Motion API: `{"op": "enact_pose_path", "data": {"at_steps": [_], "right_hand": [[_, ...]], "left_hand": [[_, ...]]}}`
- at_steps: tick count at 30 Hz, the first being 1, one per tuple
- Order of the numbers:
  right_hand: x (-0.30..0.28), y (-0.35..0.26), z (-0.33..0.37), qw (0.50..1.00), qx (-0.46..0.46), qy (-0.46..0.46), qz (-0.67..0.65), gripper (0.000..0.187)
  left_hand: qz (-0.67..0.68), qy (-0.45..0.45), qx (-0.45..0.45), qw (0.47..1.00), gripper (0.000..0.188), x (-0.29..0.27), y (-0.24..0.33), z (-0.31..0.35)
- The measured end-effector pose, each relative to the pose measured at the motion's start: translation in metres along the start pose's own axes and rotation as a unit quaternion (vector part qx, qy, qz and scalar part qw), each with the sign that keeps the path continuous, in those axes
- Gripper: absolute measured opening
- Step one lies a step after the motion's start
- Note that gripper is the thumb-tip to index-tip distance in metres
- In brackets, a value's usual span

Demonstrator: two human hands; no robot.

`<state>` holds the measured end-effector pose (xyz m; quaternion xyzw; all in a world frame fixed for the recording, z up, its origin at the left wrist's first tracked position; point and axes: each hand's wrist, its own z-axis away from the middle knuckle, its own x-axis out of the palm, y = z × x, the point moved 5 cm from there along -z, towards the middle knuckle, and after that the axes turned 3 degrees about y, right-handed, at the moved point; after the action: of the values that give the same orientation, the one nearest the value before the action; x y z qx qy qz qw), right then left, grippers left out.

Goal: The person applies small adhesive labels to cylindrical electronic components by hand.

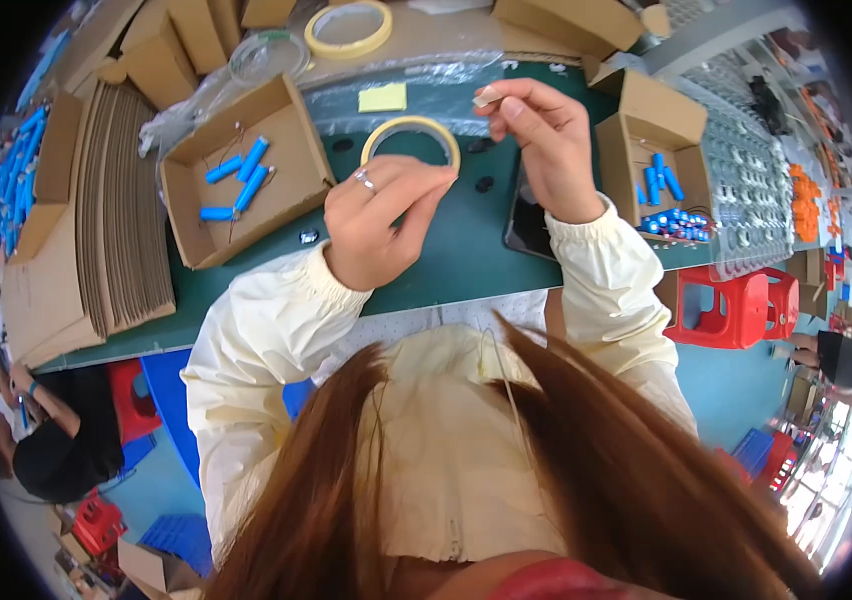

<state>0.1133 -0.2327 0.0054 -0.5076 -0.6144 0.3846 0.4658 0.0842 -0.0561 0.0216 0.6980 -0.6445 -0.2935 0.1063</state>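
Observation:
My left hand (376, 215), with a ring on one finger, is closed, thumb and index tip pressed together. It covers the near part of a roll of cream masking tape (410, 124); whether its fingertips grip the roll or a bit of tape I cannot tell. Held higher, to the right, my right hand (546, 140) pinches a small pale piece of tape (487, 97) between thumb and forefinger. A yellow paper pad (382, 97) lies beyond the roll. Left of my hands, a cardboard box (291, 130) holds several blue cylindrical cells with wires (253, 187).
Another open carton (661, 110) with blue cells stands at right, beside clear plastic trays (751, 170). A dark phone-like slab (528, 215) lies under my right wrist. Flat cardboard (126, 210) is stacked at left. A second tape roll (348, 28) sits at the back.

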Motion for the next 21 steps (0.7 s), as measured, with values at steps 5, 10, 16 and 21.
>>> {"op": "enact_pose_path", "data": {"at_steps": [5,10,16,21], "right_hand": [[-0.008,-0.021,0.023,0.998,-0.034,0.046,0.027,0.024],[-0.045,-0.066,0.056,0.955,-0.123,0.123,0.240,0.040],[-0.151,-0.098,0.063,0.763,-0.147,0.168,0.607,0.075],[-0.182,-0.078,0.046,0.761,0.010,0.010,0.649,0.092]], "left_hand": [[0.048,0.006,-0.083,0.995,0.015,0.005,-0.011,0.007],[0.077,-0.009,-0.178,0.981,0.017,0.006,-0.016,0.020],[0.115,-0.047,-0.155,0.980,0.024,0.022,-0.009,0.020],[0.085,-0.042,-0.095,0.991,0.034,0.016,-0.012,0.014]]}}
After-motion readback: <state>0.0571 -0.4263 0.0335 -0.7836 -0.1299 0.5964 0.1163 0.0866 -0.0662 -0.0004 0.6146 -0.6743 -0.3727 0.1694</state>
